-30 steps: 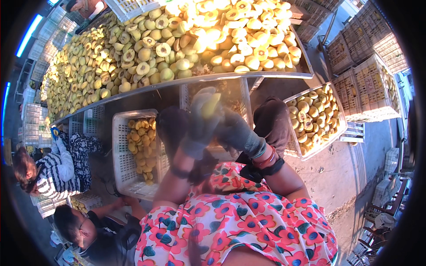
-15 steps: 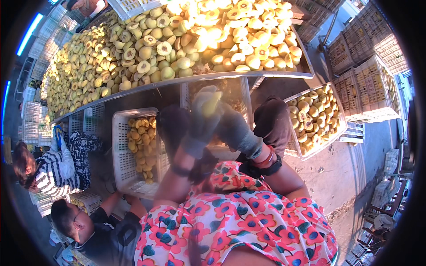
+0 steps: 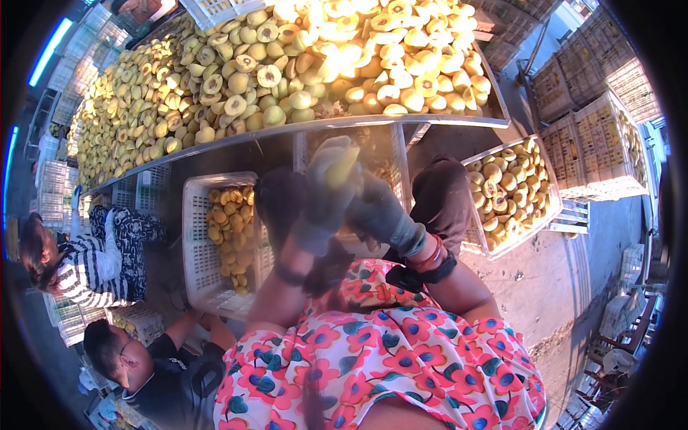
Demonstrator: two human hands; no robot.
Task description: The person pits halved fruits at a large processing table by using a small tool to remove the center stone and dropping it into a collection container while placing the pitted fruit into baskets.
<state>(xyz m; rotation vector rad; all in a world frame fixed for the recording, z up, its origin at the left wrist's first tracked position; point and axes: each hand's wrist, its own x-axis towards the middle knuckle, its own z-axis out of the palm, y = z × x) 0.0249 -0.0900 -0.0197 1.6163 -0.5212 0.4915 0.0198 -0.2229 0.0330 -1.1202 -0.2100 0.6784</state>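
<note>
A yellow-green peach half (image 3: 342, 168) is gripped in my left hand (image 3: 325, 192), which wears a grey glove and is held over a crate below the table edge. Close against it is my right hand (image 3: 382, 209), gloved too, its fingers curled. Whatever the right fingers hold, if anything, is hidden. Both hands are in front of my knees, above the white crate (image 3: 400, 154) between them. Just beyond, halved peaches (image 3: 244, 79) with brown centres cover a metal-edged table (image 3: 308, 129).
A white crate of yellow peach pieces (image 3: 195, 215) stands by my left knee, another crate of peaches (image 3: 553, 204) by my right. Stacked crates (image 3: 588, 143) rise at the right. At the left are a person in a striped top (image 3: 86, 272) and a person in dark clothes (image 3: 172, 380).
My hands stay close together with the peach half in the left; the right fingers have dipped slightly. At the left, the striped-top person's arms have shifted.
</note>
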